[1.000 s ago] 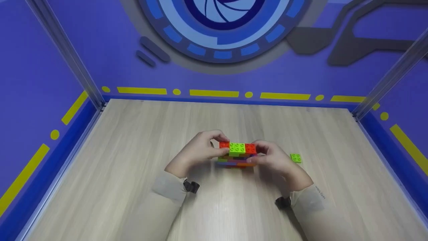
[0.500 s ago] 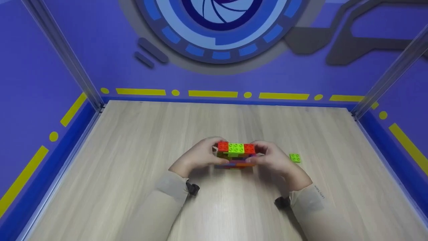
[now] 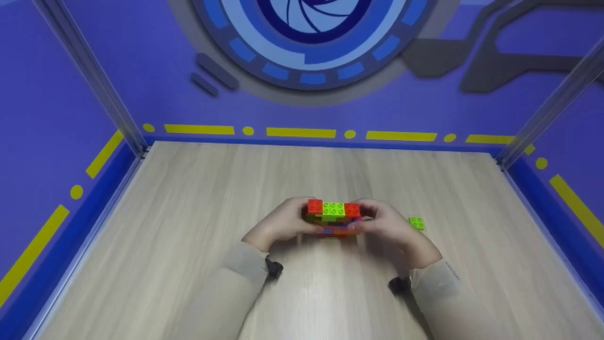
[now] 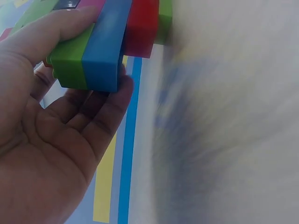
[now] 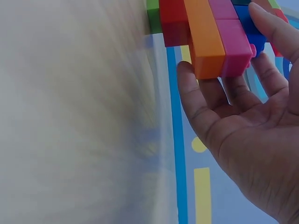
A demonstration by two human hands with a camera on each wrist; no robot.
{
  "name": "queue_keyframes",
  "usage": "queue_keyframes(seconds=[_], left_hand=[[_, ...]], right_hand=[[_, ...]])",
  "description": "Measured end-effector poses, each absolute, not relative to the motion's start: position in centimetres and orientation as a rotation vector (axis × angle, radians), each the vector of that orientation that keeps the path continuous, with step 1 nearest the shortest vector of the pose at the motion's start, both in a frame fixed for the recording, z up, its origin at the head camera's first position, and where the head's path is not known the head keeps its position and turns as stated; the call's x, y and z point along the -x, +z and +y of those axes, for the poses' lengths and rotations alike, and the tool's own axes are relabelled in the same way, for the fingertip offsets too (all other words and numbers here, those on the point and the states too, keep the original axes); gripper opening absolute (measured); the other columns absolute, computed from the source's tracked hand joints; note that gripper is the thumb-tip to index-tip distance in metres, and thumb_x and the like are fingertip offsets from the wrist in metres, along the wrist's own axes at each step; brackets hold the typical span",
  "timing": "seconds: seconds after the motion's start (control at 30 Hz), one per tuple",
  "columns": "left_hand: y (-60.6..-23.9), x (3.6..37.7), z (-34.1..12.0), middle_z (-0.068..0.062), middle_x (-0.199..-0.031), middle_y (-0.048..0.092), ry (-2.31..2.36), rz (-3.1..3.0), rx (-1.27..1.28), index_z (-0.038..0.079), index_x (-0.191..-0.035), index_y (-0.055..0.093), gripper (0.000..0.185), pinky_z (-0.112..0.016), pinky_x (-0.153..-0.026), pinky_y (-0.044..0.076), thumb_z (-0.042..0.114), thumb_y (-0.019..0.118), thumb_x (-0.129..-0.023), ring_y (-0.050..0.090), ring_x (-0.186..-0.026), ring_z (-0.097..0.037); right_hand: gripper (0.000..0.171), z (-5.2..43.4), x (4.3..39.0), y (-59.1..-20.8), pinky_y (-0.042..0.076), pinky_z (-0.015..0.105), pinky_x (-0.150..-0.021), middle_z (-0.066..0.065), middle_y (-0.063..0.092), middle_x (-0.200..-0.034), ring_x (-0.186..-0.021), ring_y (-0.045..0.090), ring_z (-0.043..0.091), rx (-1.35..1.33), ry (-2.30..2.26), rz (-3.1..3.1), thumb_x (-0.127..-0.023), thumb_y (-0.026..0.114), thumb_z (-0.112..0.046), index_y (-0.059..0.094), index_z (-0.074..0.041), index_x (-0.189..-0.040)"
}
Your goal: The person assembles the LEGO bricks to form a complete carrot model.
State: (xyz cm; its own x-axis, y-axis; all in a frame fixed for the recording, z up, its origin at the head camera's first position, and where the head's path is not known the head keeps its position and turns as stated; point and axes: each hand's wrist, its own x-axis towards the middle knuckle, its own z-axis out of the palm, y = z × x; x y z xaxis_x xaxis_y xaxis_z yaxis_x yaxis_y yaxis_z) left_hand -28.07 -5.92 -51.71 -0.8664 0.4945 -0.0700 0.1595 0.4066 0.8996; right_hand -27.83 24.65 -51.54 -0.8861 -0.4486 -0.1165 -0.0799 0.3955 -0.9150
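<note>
I see left hand (image 3: pixel 283 224) and right hand (image 3: pixel 384 225) clamping ends of multicoloured plastic brick block (image 3: pixel 333 218); I judge it light, rigid, layers could split, so grip ends.

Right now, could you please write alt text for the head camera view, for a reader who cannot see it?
Two hands, the left hand and the right hand, grip the ends of a multicoloured brick block topped red, green, red, over a pale wooden table. A small green brick lies apart on the table to the right, and purple walls with yellow dashes surround the table.
</note>
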Motion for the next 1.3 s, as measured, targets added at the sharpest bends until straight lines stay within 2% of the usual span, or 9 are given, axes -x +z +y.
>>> queue_keyframes(seconds=[0.17,0.3,0.43,0.57,0.7,0.83,1.07,1.2,1.3], left_hand=[[-51.6,28.1,-5.9,-0.001,-0.144,0.079,1.441,2.347,-0.573,0.020,-0.145,0.076,0.055,-0.048,-0.128,0.051,0.012,0.094,-0.093,0.071,-0.140,-0.025],[-51.6,28.1,-5.8,-0.001,-0.144,0.078,1.428,2.355,-0.572,0.019,-0.145,0.075,0.056,-0.048,-0.129,0.050,0.012,0.094,-0.092,0.070,-0.141,-0.025],[-51.5,28.1,-5.7,-0.002,-0.145,0.078,1.419,2.360,-0.568,0.019,-0.145,0.075,0.057,-0.049,-0.130,0.049,0.012,0.094,-0.092,0.070,-0.142,-0.026],[-51.5,28.1,-5.7,-0.001,-0.145,0.078,1.411,2.360,-0.559,0.019,-0.146,0.075,0.057,-0.049,-0.129,0.049,0.012,0.094,-0.093,0.070,-0.141,-0.026],[-51.6,28.2,-5.7,-0.001,-0.145,0.078,1.410,2.356,-0.554,0.020,-0.145,0.075,0.056,-0.049,-0.129,0.049,0.013,0.094,-0.093,0.070,-0.141,-0.025],[-51.7,28.2,-5.7,-0.002,-0.144,0.079,1.421,2.349,-0.554,0.019,-0.145,0.075,0.056,-0.049,-0.129,0.049,0.012,0.094,-0.093,0.070,-0.140,-0.027],[-51.5,28.0,-5.7,-0.003,-0.144,0.078,1.420,2.350,-0.521,0.019,-0.146,0.074,0.057,-0.050,-0.129,0.049,0.012,0.094,-0.092,0.070,-0.140,-0.027],[-51.4,27.9,-5.7,-0.003,-0.145,0.078,1.417,2.353,-0.508,0.020,-0.147,0.074,0.058,-0.050,-0.129,0.049,0.013,0.094,-0.093,0.070,-0.141,-0.026],[-51.4,27.9,-5.7,-0.002,-0.145,0.078,1.413,2.354,-0.504,0.020,-0.146,0.074,0.058,-0.050,-0.130,0.049,0.013,0.094,-0.093,0.069,-0.142,-0.026]], right_hand=[[0.062,26.3,28.2,-50.6,0.053,0.055,-0.125,0.017,0.072,-0.150,-0.141,0.066,0.038,0.477,-1.410,2.323,-0.093,0.090,-0.013,0.069,-0.007,-0.151],[0.059,28.9,28.6,-49.6,0.061,0.041,-0.113,0.022,0.071,-0.150,-0.140,0.068,0.042,0.430,-1.388,2.414,-0.095,0.085,-0.008,0.067,-0.002,-0.151],[0.056,31.4,28.8,-48.7,0.059,0.026,-0.103,0.021,0.069,-0.152,-0.142,0.065,0.041,0.274,-1.372,2.529,-0.100,0.082,-0.012,0.065,-0.003,-0.152],[0.056,33.4,28.9,-48.4,0.059,0.021,-0.098,0.025,0.065,-0.153,-0.138,0.066,0.036,0.174,-1.403,2.574,-0.102,0.081,-0.011,0.063,0.000,-0.154],[0.056,34.9,29.2,-48.5,0.060,0.019,-0.093,0.026,0.064,-0.154,-0.124,0.069,0.021,0.112,-1.397,2.592,-0.104,0.079,-0.011,0.061,0.001,-0.156],[0.058,35.9,29.4,-48.7,0.059,0.026,-0.092,0.024,0.063,-0.156,-0.120,0.066,0.018,0.038,-1.302,2.605,-0.104,0.079,-0.014,0.061,-0.001,-0.157],[0.054,36.6,29.3,-48.9,0.057,0.032,-0.093,0.027,0.065,-0.154,-0.130,0.066,0.035,0.013,-1.096,2.627,-0.101,0.081,-0.014,0.066,0.000,-0.151],[0.050,36.8,29.1,-49.2,0.059,0.047,-0.102,0.027,0.067,-0.147,-0.127,0.067,0.038,0.027,-1.011,2.639,-0.095,0.084,-0.010,0.072,-0.001,-0.143],[0.048,36.8,28.9,-49.4,0.053,0.063,-0.114,0.026,0.069,-0.146,-0.129,0.065,0.041,0.017,-0.959,2.633,-0.092,0.085,-0.007,0.073,-0.003,-0.139]])
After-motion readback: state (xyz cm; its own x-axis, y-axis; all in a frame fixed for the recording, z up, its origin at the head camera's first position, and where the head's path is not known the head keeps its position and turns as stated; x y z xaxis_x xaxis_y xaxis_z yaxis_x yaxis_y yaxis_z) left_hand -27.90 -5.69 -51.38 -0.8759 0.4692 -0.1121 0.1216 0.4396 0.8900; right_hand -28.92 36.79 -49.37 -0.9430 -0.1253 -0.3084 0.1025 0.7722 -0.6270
